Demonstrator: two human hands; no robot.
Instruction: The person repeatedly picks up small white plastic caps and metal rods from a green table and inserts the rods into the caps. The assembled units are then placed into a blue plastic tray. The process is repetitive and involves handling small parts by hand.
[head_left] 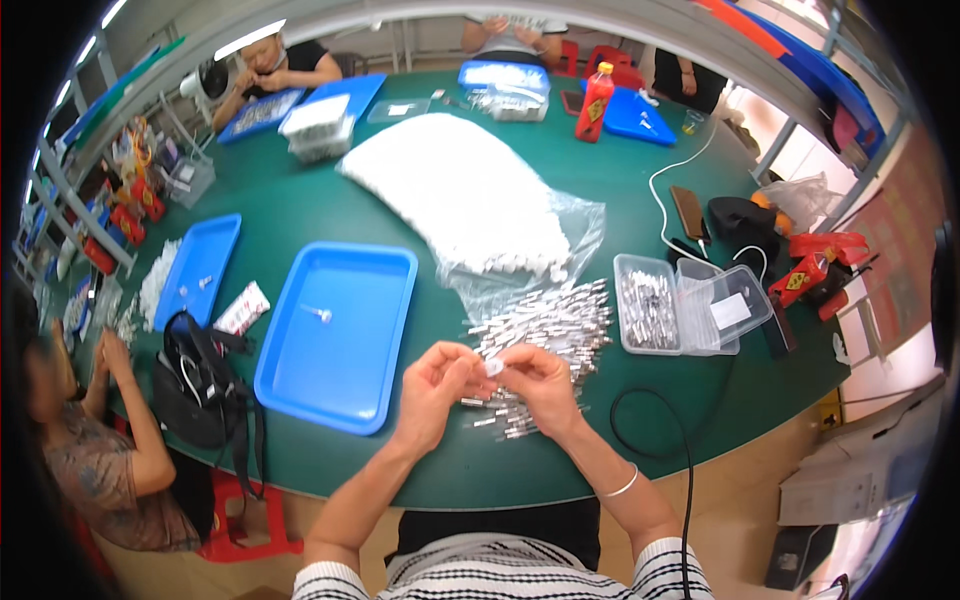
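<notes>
Above the green table, my left hand (437, 388) and my right hand (540, 386) meet, fingers and thumbs pinched together. Between their fingertips is a small white plastic piece (493, 367), which both appear to grip; its exact shape is too small to tell. Just behind and under the hands lies a loose heap of slim metal rods (560, 325). Beyond it a big clear bag (470, 195) spills small white pieces toward the heap. To the left a blue tray (290, 385) holds one small clear-white part with a thin stem (318, 314).
Right of the heap stands an open clear plastic box (648, 305) of metal parts. A black cable (690, 470) crosses the table's near right. Further left are a black bag (200, 385) and another blue tray (205, 260). A red bottle (594, 103) stands far back. Other people sit around.
</notes>
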